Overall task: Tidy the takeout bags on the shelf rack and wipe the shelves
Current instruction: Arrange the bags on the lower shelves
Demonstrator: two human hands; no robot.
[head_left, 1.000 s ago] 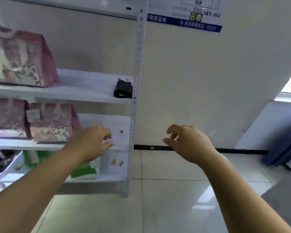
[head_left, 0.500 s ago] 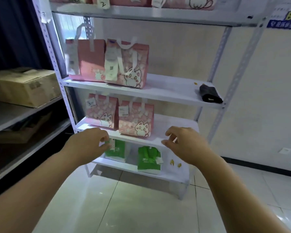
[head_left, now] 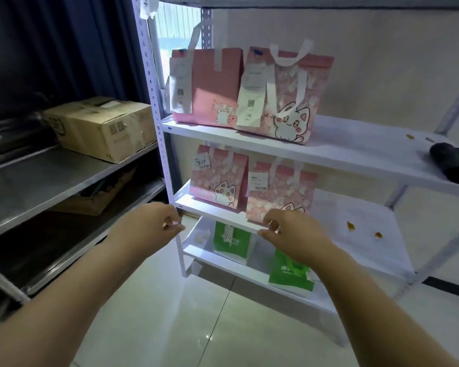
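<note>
A white shelf rack [head_left: 355, 152] stands in front of me. Two large pink cat takeout bags [head_left: 281, 96] sit on its upper visible shelf, two smaller pink cat bags [head_left: 220, 181] on the shelf below, and two green bags [head_left: 231, 242] on the bottom shelf. A black cloth [head_left: 453, 165] lies at the right end of the upper shelf. My left hand [head_left: 149, 229] and my right hand [head_left: 294, 234] hover in front of the middle shelf's edge, fingers loosely curled, holding nothing.
Small yellow crumbs [head_left: 351, 225] lie on the right of the middle shelf, and some on the upper shelf [head_left: 410, 136]. A grey metal shelf unit [head_left: 37, 181] with a cardboard box [head_left: 101, 128] stands to the left. Shiny floor tiles [head_left: 196, 327] lie below.
My view has swung left and closer to the rack, bringing the grey shelf unit and box into sight. Both hands keep the same raised, empty pose.
</note>
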